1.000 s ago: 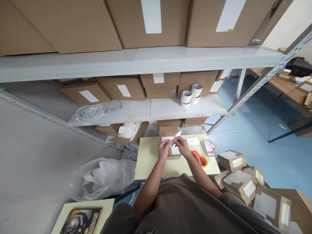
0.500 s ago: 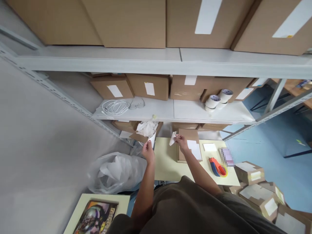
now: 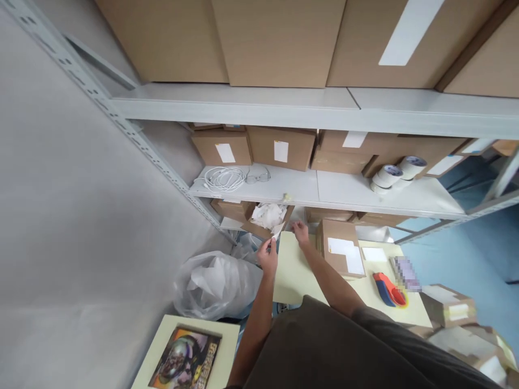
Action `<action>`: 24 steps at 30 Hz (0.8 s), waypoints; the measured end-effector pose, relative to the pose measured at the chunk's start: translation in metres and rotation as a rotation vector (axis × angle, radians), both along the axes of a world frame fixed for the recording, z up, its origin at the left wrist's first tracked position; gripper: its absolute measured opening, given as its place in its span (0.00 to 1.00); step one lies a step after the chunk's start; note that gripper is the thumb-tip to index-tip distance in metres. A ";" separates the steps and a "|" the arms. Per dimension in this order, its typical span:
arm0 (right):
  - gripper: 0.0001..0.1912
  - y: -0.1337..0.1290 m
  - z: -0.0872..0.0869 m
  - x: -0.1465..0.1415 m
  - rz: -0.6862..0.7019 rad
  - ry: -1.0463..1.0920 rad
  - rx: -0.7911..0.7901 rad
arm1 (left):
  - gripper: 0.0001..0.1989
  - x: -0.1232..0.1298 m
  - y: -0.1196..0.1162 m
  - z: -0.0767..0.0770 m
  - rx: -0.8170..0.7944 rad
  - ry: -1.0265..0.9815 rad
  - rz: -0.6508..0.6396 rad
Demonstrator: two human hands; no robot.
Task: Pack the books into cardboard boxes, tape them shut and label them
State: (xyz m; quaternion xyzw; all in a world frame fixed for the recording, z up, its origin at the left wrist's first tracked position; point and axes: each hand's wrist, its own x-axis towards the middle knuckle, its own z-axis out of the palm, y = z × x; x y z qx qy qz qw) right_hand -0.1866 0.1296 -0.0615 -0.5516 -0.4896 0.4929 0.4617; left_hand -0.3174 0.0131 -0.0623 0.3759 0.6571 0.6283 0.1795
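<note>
My left hand pinches a small piece of white paper beside an open carton filled with crumpled white paper. To its right, my right hand is over the back edge of the pale yellow table, fingers curled together; whether anything small is between them is too small to tell. A closed cardboard box with white labels lies on the table, right of my right hand.
An orange and blue tape dispenser and a white card stack lie on the table. Tape rolls and a coiled white cable occupy the shelf. A plastic bag stands left; boxes are piled right.
The view has swung left. My right hand has moved away from the labelled box toward my left hand and the open carton, and the white scrap it held is no longer visible there.
</note>
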 end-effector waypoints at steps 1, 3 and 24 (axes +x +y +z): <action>0.28 -0.014 -0.003 0.010 -0.035 0.009 -0.051 | 0.18 0.002 0.002 -0.003 0.008 0.030 -0.027; 0.30 -0.045 -0.006 0.031 -0.046 0.070 -0.171 | 0.16 0.012 0.008 -0.009 0.035 0.099 -0.113; 0.25 -0.121 -0.050 0.212 -0.493 0.384 -0.354 | 0.19 0.200 0.029 -0.065 -0.354 -0.223 -0.641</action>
